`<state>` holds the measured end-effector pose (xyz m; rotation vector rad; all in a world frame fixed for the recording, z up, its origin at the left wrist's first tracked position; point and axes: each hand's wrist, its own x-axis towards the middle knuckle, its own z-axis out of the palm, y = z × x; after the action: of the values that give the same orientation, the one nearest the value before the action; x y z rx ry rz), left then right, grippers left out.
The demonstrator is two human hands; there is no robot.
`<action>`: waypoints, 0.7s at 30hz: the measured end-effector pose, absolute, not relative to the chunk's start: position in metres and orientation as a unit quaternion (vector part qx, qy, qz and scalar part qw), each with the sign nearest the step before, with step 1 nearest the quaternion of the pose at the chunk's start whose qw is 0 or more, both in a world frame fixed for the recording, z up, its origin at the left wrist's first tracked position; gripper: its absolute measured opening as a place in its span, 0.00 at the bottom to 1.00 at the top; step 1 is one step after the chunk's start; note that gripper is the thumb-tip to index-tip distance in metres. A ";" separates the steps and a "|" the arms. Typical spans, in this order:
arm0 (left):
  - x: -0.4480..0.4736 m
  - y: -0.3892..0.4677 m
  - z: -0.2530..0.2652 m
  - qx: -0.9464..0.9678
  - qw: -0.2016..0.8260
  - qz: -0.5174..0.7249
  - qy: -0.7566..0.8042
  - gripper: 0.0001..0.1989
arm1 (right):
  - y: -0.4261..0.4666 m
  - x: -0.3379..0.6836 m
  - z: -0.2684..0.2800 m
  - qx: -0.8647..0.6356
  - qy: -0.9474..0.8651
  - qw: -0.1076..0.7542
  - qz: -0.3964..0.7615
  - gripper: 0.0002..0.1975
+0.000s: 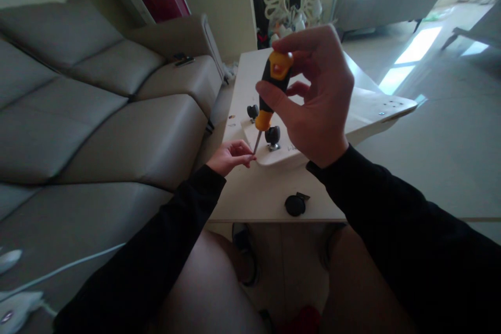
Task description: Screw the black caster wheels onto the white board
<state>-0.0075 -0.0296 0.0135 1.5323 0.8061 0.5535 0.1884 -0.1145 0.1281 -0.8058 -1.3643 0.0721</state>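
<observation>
Screwdriver (266, 105) clamped in R hand (323, 99) — tip (257, 143) below, at L hand (230, 156), pinched together; prob. aligning step — next needs steadiness.

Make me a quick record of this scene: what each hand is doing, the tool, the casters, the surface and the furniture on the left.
Right hand: gripping the screwdriver
Left hand: fingertips at the screwdriver's tip; anything pinched is too small to tell
Tool: yellow-and-black handle, shaft pointing down
Casters: two black casters upright on a white board; one loose caster on the table
Surface: pale table
Left side: grey sofa
</observation>
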 end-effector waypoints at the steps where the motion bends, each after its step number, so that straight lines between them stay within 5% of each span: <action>1: -0.007 -0.030 0.013 0.662 0.618 0.241 0.350 0.17 | -0.114 0.189 0.128 -0.362 -0.612 0.702 0.036 0.20; 21: -0.007 -0.031 0.012 0.655 0.633 0.230 0.342 0.20 | -0.111 0.188 0.126 -0.338 -0.608 0.717 0.047 0.21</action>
<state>-0.0073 -0.0308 0.0120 1.4989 0.7828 0.5269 0.1883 -0.1112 0.1263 -0.7491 -1.3455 0.1045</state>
